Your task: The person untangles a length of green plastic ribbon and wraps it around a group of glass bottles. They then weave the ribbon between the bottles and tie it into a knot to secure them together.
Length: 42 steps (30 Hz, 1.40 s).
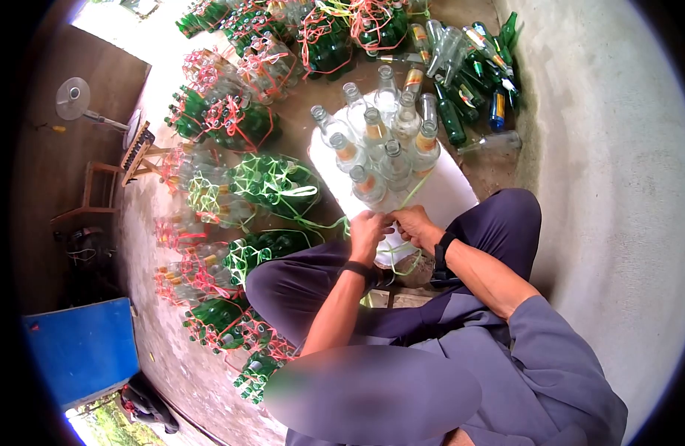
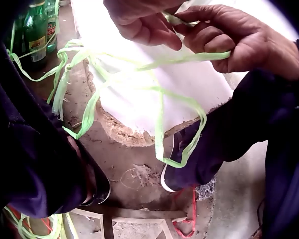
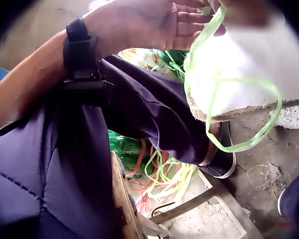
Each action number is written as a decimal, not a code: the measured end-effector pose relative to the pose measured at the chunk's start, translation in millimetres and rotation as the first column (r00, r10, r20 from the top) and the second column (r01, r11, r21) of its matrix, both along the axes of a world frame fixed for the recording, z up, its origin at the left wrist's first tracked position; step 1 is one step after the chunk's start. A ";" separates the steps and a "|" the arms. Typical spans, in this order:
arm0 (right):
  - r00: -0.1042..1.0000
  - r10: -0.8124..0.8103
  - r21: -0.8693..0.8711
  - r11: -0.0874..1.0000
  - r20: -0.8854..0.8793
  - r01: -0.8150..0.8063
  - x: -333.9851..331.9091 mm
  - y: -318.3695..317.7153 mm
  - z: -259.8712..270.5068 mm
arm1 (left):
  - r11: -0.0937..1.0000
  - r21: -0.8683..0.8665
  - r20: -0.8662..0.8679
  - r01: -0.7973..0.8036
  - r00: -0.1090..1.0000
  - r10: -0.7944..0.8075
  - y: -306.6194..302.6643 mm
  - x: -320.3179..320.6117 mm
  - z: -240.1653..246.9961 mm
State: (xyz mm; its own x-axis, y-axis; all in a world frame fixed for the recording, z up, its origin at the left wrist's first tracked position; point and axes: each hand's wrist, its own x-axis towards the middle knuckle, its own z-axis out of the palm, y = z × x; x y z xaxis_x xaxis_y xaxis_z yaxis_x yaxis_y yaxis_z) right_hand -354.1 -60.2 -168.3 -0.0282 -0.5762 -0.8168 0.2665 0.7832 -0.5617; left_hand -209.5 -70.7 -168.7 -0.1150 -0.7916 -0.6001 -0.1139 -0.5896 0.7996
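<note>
Several clear glass bottles (image 1: 394, 160) stand upright in a cluster on a white board (image 1: 450, 178). Just in front of them, close together over the board's near edge, both hands work a light green plastic string (image 2: 189, 56). My right hand (image 1: 415, 223) has its fingers curled round the string, whose end sticks out below them in the left wrist view. My left hand (image 1: 367, 232) meets the right at the fingertips and pinches another part of the string. Loose loops of it hang below the hands, past the board's ragged edge (image 2: 124, 132).
Bundles of green bottles (image 1: 276, 182) and clear ones, tied with red or green string, fill the floor to the left. Loose bottles (image 1: 469, 74) lie by the wall (image 1: 602, 149) on the right. A fan (image 1: 73, 98) and a blue panel (image 1: 82, 349) are farther left.
</note>
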 end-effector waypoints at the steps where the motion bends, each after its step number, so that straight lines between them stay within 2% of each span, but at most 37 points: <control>1: 1.000 0.014 -0.018 1.000 -0.001 -0.014 1.7 -0.5 -6.5 | 0.999 0.000 -0.020 -0.049 0.999 0.049 0.4 -1.5 -1.0; 3: 1.000 0.027 -0.035 0.999 -0.002 -0.027 1.1 -1.1 -8.1 | 0.995 0.002 -0.040 -0.096 0.995 0.096 -1.8 -3.4 -1.5; 5: 0.997 0.077 0.020 0.997 -0.015 -0.076 -1.0 -1.2 1.5 | 0.993 -0.115 0.252 -0.031 0.966 0.059 -5.7 -4.6 -0.8; 8: 1.000 0.013 0.021 1.000 -0.008 -0.013 4.5 -1.5 -13.5 | 0.993 -0.116 0.269 0.000 0.963 0.031 -6.0 -0.9 -4.6; 12: 0.997 -0.016 -0.007 1.000 -0.070 0.016 9.1 0.5 -20.3 | 0.992 -0.127 0.246 -0.024 0.968 0.055 -3.4 -1.9 -0.7; 14: 0.989 -0.051 -0.162 0.986 -0.139 0.028 11.1 1.2 -23.0 | 0.988 -0.132 0.059 -0.073 0.995 0.082 -1.0 0.3 -0.6; 18: 0.988 -0.006 -0.158 0.987 -0.154 -0.018 8.9 -1.3 -26.6 | 0.991 -0.110 -0.041 -0.073 0.997 0.069 -2.3 3.0 -1.7; 20: 0.999 -0.007 -0.103 0.995 -0.053 0.002 8.8 -2.6 -26.0 | 0.994 -0.063 -0.108 -0.092 0.991 0.084 -1.5 3.9 0.1; 23: 1.000 -0.026 -0.130 0.991 0.005 0.026 9.0 -2.9 -34.8 | 0.993 -0.077 -0.180 -0.086 0.981 0.071 -0.8 10.2 -13.6; 26: 0.997 -0.018 -0.085 0.996 0.079 0.024 5.7 -3.7 -30.2 | 0.986 -0.129 -0.139 -0.109 0.986 0.091 -0.9 10.6 -29.9; 29: 0.996 -0.033 -0.102 0.994 0.087 0.041 5.0 -3.1 -25.6 | 0.986 -0.072 -0.096 -0.153 0.985 0.146 -0.6 6.7 -16.0; 33: 0.991 -0.059 -0.160 0.984 0.121 0.078 5.1 -2.5 -18.3 | 0.974 -0.094 -0.010 -0.204 0.979 0.204 0.6 1.6 -10.0; 35: 0.996 -0.014 -0.178 0.984 0.084 0.029 6.6 -2.7 -23.9 | 0.980 -0.106 0.053 -0.167 0.983 0.173 1.6 0.1 -5.9; 42: 0.998 -0.005 -0.202 0.979 0.070 0.019 4.1 -2.9 -26.3 | 0.978 -0.206 0.058 -0.033 0.997 0.046 3.8 0.5 5.6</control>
